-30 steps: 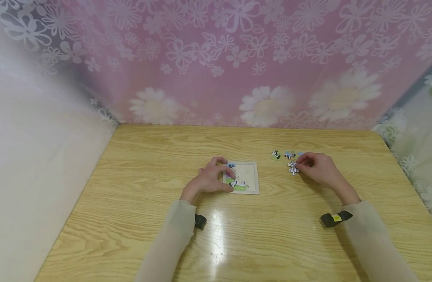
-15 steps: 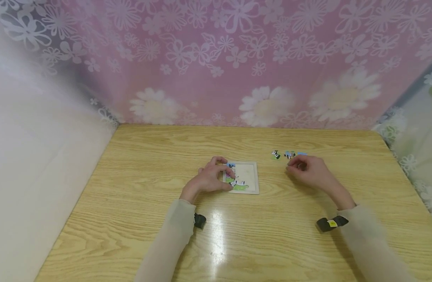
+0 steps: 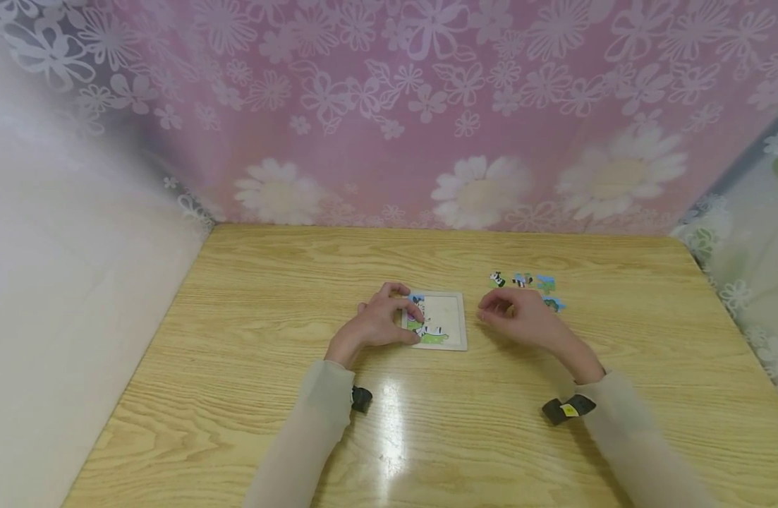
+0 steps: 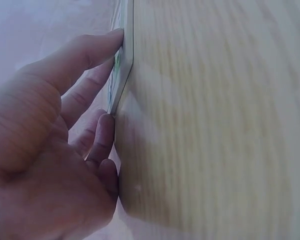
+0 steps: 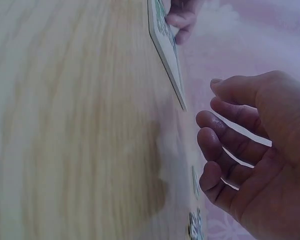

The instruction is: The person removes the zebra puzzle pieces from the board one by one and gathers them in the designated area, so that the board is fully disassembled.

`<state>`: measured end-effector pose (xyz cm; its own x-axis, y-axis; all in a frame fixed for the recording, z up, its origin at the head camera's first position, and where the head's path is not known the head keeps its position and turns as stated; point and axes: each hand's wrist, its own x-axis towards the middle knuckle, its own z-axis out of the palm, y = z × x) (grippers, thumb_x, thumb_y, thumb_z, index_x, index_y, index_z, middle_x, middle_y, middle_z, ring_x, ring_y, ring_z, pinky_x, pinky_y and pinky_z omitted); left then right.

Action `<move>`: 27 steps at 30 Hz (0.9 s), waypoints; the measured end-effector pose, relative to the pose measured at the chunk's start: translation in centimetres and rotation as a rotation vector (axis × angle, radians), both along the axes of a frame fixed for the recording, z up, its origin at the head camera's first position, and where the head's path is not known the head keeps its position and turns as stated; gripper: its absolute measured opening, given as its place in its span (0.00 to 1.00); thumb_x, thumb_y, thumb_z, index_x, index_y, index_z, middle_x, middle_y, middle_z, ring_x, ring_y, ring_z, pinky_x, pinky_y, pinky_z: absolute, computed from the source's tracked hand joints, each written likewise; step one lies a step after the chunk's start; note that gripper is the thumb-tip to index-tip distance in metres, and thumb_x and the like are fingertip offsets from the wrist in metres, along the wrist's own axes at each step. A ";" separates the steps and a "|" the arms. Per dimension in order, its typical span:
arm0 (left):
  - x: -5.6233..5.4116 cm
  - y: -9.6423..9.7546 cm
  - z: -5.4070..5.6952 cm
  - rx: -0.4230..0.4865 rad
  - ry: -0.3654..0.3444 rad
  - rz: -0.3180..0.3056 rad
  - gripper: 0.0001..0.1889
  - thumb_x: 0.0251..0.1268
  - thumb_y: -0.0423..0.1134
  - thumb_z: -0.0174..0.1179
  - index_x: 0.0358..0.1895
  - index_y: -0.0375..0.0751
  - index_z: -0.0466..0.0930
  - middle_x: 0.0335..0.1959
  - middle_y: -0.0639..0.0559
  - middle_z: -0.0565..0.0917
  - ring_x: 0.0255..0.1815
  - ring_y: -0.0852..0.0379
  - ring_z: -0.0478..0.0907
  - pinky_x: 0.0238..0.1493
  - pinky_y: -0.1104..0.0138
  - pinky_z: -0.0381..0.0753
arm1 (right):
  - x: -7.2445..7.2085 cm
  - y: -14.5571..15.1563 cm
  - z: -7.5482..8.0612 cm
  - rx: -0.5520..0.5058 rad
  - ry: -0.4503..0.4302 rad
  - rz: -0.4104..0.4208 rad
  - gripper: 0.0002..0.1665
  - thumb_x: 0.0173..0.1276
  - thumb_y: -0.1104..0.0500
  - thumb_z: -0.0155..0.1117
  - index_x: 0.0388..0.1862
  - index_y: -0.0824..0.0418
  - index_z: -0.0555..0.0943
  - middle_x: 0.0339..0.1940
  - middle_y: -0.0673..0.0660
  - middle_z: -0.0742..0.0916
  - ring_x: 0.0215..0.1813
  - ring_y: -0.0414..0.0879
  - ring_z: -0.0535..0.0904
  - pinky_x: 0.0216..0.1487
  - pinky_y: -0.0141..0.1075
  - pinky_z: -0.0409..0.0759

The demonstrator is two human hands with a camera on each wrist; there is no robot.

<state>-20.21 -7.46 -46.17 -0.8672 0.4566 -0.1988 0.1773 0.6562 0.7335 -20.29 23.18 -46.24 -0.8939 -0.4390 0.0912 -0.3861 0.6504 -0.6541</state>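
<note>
In the head view a square puzzle board [image 3: 453, 321] lies on the table, its left and lower parts filled with zebra-and-grass pieces and its upper right bare. My left hand [image 3: 376, 319] grips the board's left side, the thumb at the lower edge and bent fingers over the picture. The left wrist view has the thumb on the edge of the board [image 4: 126, 55]. Just right of the board is my right hand [image 3: 522, 321], thumb and forefinger brought together over the table. The puzzle piece it pinches is almost wholly hidden by the fingers.
Loose puzzle pieces lie beyond and right of the right hand: a panda piece [image 3: 497, 279], a blue-and-brown piece [image 3: 523, 280], a blue-and-green piece [image 3: 546, 283] and another [image 3: 554, 305]. A pink flowered curtain [image 3: 389, 141] hangs behind the wooden table [image 3: 236, 423].
My right hand has picked up the black-and-white puzzle piece and moved left towards the board, uncovering loose pieces behind it. My left hand and the board have stayed put.
</note>
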 end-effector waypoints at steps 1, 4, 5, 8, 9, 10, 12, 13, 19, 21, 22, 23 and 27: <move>0.0 0.0 0.0 -0.001 0.002 0.000 0.11 0.59 0.44 0.75 0.45 0.55 0.88 0.75 0.51 0.63 0.75 0.42 0.63 0.63 0.42 0.54 | 0.0 -0.3 -0.1 0.001 -0.003 0.004 0.04 0.71 0.57 0.69 0.41 0.55 0.86 0.34 0.49 0.87 0.37 0.38 0.80 0.38 0.32 0.78; 0.0 0.0 0.0 -0.007 0.000 0.002 0.11 0.59 0.44 0.75 0.45 0.55 0.88 0.76 0.52 0.63 0.76 0.42 0.62 0.64 0.42 0.54 | 0.0 -1.3 -0.4 -0.002 -0.006 0.022 0.03 0.69 0.58 0.71 0.41 0.55 0.87 0.33 0.48 0.87 0.36 0.39 0.80 0.39 0.32 0.79; 0.0 0.0 -0.1 -0.010 0.002 0.004 0.11 0.59 0.44 0.75 0.45 0.55 0.88 0.76 0.52 0.64 0.76 0.42 0.63 0.64 0.42 0.54 | 0.0 -1.7 -0.4 -0.005 -0.010 0.027 0.03 0.69 0.58 0.71 0.41 0.55 0.87 0.33 0.48 0.87 0.36 0.39 0.80 0.39 0.32 0.79; -0.2 0.1 -0.2 -0.017 0.004 0.010 0.11 0.58 0.44 0.76 0.44 0.56 0.89 0.76 0.52 0.64 0.76 0.43 0.63 0.64 0.43 0.54 | -0.1 -2.5 -0.6 -0.001 -0.007 0.042 0.03 0.69 0.58 0.71 0.40 0.53 0.87 0.33 0.47 0.87 0.36 0.38 0.80 0.39 0.32 0.79; -0.2 0.1 -0.2 -0.019 0.006 0.011 0.11 0.58 0.44 0.76 0.44 0.56 0.89 0.76 0.52 0.64 0.76 0.43 0.63 0.64 0.43 0.54 | -0.1 -2.8 -0.6 0.000 -0.009 0.046 0.03 0.68 0.57 0.72 0.40 0.53 0.87 0.32 0.47 0.87 0.36 0.38 0.79 0.39 0.32 0.79; -0.2 0.1 -0.3 -0.020 0.009 0.012 0.11 0.58 0.45 0.76 0.44 0.57 0.89 0.75 0.53 0.64 0.75 0.43 0.64 0.64 0.43 0.55 | -0.1 -3.1 -0.6 0.006 -0.015 0.051 0.03 0.68 0.57 0.72 0.40 0.53 0.86 0.33 0.47 0.87 0.36 0.38 0.79 0.39 0.33 0.78; -0.3 0.0 -0.4 -0.018 0.012 0.014 0.11 0.57 0.45 0.76 0.43 0.57 0.89 0.75 0.53 0.65 0.75 0.43 0.64 0.64 0.43 0.55 | -0.1 -3.6 -0.7 0.012 -0.027 0.057 0.03 0.68 0.57 0.72 0.40 0.52 0.86 0.33 0.47 0.87 0.36 0.38 0.79 0.40 0.33 0.78; -0.3 0.0 -0.4 -0.017 0.013 0.013 0.11 0.57 0.45 0.76 0.43 0.57 0.89 0.75 0.53 0.65 0.75 0.43 0.64 0.65 0.43 0.55 | -0.1 -3.8 -0.7 0.015 -0.034 0.060 0.03 0.68 0.57 0.72 0.40 0.52 0.86 0.33 0.47 0.87 0.36 0.38 0.79 0.40 0.33 0.78; -0.3 0.0 -0.4 -0.009 0.018 0.006 0.11 0.57 0.45 0.76 0.43 0.58 0.88 0.75 0.53 0.65 0.74 0.43 0.66 0.65 0.42 0.55 | 0.1 -5.1 -0.8 0.021 -0.056 0.097 0.04 0.67 0.57 0.73 0.40 0.54 0.86 0.35 0.47 0.87 0.38 0.37 0.80 0.43 0.33 0.79; -0.3 -0.1 -0.4 -0.005 0.018 0.005 0.11 0.57 0.45 0.76 0.43 0.58 0.88 0.74 0.53 0.65 0.74 0.43 0.66 0.65 0.42 0.54 | 0.2 -5.3 -0.8 0.025 -0.054 0.113 0.05 0.67 0.57 0.73 0.40 0.54 0.87 0.35 0.47 0.87 0.38 0.38 0.79 0.42 0.33 0.78; -0.3 -0.1 -0.4 -0.002 0.017 0.004 0.11 0.57 0.45 0.76 0.43 0.58 0.88 0.74 0.53 0.65 0.73 0.43 0.66 0.65 0.41 0.54 | 0.2 -5.4 -0.8 0.028 -0.055 0.118 0.06 0.66 0.57 0.73 0.41 0.54 0.87 0.36 0.47 0.87 0.37 0.38 0.79 0.42 0.33 0.78; -0.3 -0.1 -0.4 0.000 0.016 0.004 0.11 0.57 0.45 0.76 0.43 0.58 0.88 0.74 0.53 0.65 0.73 0.43 0.66 0.65 0.41 0.54 | 0.2 -5.5 -0.8 0.034 -0.053 0.122 0.06 0.66 0.56 0.73 0.41 0.54 0.87 0.36 0.47 0.87 0.36 0.38 0.78 0.41 0.33 0.77; -0.3 -0.1 -0.5 0.003 0.014 0.002 0.11 0.57 0.45 0.76 0.44 0.58 0.88 0.74 0.53 0.65 0.74 0.42 0.66 0.66 0.41 0.53 | 0.1 -5.8 -1.1 0.063 -0.039 0.123 0.08 0.64 0.55 0.75 0.41 0.53 0.88 0.35 0.47 0.86 0.35 0.39 0.76 0.38 0.33 0.74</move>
